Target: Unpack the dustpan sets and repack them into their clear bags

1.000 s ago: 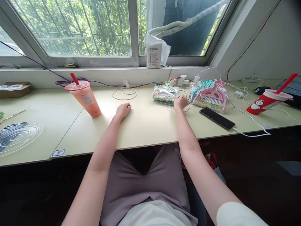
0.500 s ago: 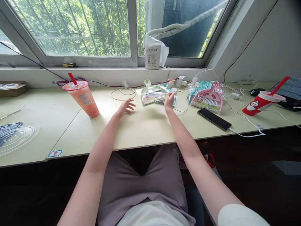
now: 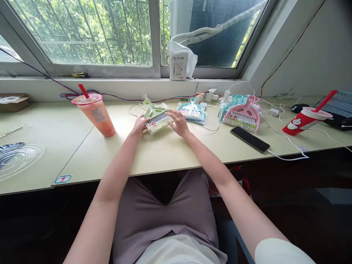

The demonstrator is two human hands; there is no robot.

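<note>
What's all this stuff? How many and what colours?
green brush set: one, green, centre
blue pack: count unclear, blue, just right of it
brush packs: several, pink and teal, farther right
phone: one, black, right
drink: one, orange, left
cup: one, red and white, right
carton: one, white, windowsill
tool: one, yellow, windowsill
box: one, brown, far left
round item: one, clear, left
cables: several, white and dark, back and right
plugs: several, white, back
tabletop: two sections, cream, foreground
window: one, grey, behind
left hand: one, bare, holding green brush set
right hand: one, bare, touching it
</note>
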